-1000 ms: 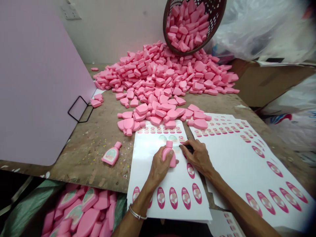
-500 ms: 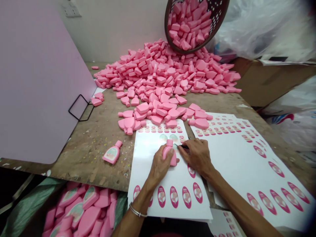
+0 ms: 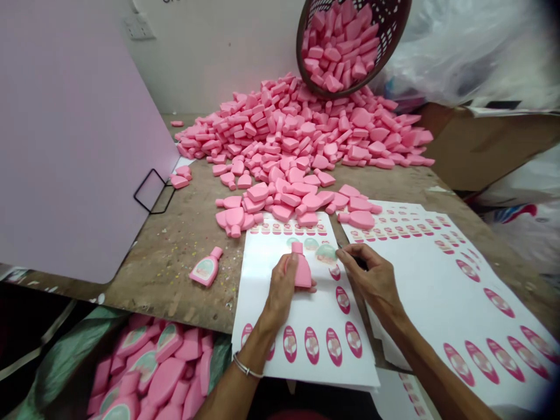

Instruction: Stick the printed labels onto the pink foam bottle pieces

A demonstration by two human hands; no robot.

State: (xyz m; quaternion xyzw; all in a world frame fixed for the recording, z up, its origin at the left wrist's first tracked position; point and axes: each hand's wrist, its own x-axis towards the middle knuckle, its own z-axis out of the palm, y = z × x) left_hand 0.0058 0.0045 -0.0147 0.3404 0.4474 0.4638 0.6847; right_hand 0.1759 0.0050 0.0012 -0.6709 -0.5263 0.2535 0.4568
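My left hand (image 3: pixel 282 289) is closed around a small pink toy bottle (image 3: pixel 303 271), its plain flat face turned up and its cap pointing away from me. A pale green sticker (image 3: pixel 326 253) is lifted at the fingertips of my right hand (image 3: pixel 371 277), just right of the bottle. A thin dark tool, partly hidden, is also in that hand; its kind I cannot make out. Beneath both hands lies a white sticker sheet (image 3: pixel 306 312) with pink oval stickers along its lower and right edges. To the left rests a pink bottle with a sticker on it (image 3: pixel 206 268).
A large heap of pink bottles (image 3: pixel 280 134) covers the back of the table, below a tipped brown basket (image 3: pixel 306 76). More sticker sheets (image 3: pixel 420 280) lie at the right. A green sack (image 3: pixel 65 356) of bottles is at lower left, beside a pink panel (image 3: pixel 79 146).
My right hand has moved slightly right and lifted a green sticker off the sheet. My left hand still holds the bottle, now tilted a little. The view has shifted slightly.
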